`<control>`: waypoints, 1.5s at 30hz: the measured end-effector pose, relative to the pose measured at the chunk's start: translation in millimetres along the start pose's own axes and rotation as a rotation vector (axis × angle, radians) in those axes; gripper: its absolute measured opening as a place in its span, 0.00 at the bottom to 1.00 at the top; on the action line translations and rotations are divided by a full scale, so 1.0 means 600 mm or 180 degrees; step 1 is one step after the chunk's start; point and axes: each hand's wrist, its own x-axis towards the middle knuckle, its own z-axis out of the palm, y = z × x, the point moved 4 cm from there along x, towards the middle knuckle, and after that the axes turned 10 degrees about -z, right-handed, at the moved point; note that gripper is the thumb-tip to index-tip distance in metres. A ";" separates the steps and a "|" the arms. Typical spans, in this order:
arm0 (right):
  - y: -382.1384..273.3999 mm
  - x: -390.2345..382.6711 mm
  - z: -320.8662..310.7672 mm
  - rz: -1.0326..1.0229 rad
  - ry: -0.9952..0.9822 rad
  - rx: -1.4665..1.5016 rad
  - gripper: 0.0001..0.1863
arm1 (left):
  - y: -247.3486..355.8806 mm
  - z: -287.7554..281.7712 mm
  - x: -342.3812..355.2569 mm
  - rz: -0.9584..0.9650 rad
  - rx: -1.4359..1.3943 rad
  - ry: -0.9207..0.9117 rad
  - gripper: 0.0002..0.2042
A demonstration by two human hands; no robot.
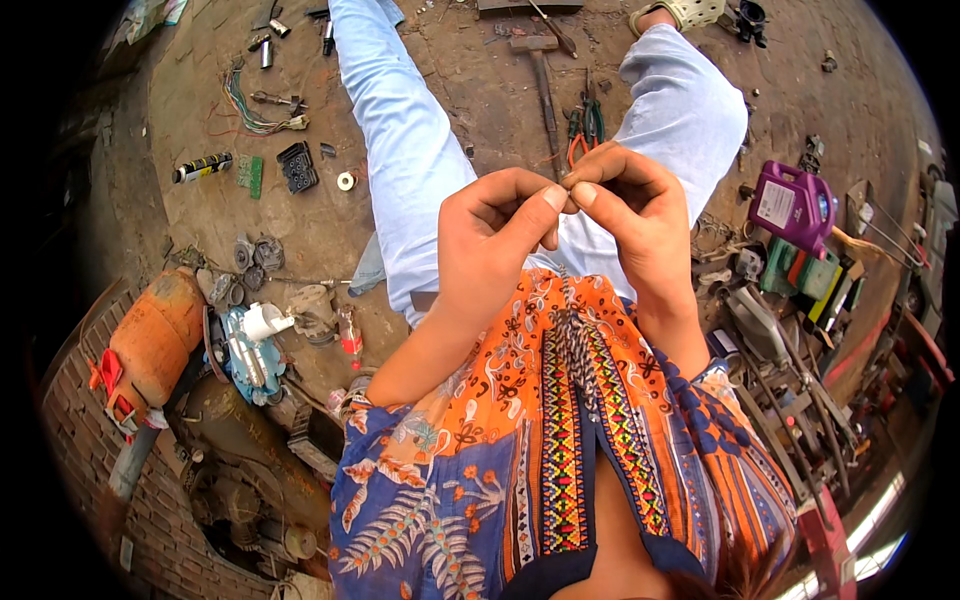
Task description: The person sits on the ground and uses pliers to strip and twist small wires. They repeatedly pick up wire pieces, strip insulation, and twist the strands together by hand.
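My left hand [487, 232] and my right hand [640, 215] meet in front of my lap, thumbs and forefingers pinched together at the tips. Whatever lies between the fingertips is too small and covered to make out. Just below them, a black-and-white twisted cord [578, 345] runs along the front of my patterned orange and blue shirt [470, 390]; I cannot tell whether it reaches the fingers. Beyond the hands, a hammer [545, 95] lies on the ground, and beside it are pliers [590, 122] with orange and green handles.
To the left lie a wire harness [250, 118], a black keypad-like part [297, 167], a green circuit board [250, 176] and a rusty orange cylinder [158, 335]. At right stands a purple jug [790, 207] among metal parts. A person's light-blue trouser legs [400, 130] stretch ahead.
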 end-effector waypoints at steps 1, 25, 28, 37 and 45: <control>-0.001 0.000 0.000 -0.0005 0.0001 -0.0037 0.05 | 0.000 -0.001 0.001 -0.0065 -0.0052 -0.0043 0.06; 0.006 0.002 -0.007 -0.0163 0.0260 -0.0087 0.05 | -0.027 -0.003 0.011 -0.0592 -0.0501 -0.0508 0.09; 0.013 0.003 -0.015 -0.0158 0.0512 -0.0083 0.05 | -0.021 -0.003 0.012 -0.0418 -0.0166 -0.0467 0.09; 0.015 0.002 -0.014 -0.0156 0.0578 -0.0122 0.04 | -0.010 0.008 0.007 0.0644 0.1029 0.0438 0.04; 0.021 0.000 -0.018 -0.0389 0.0426 -0.0627 0.05 | -0.010 0.008 0.007 0.1048 0.1720 0.0630 0.01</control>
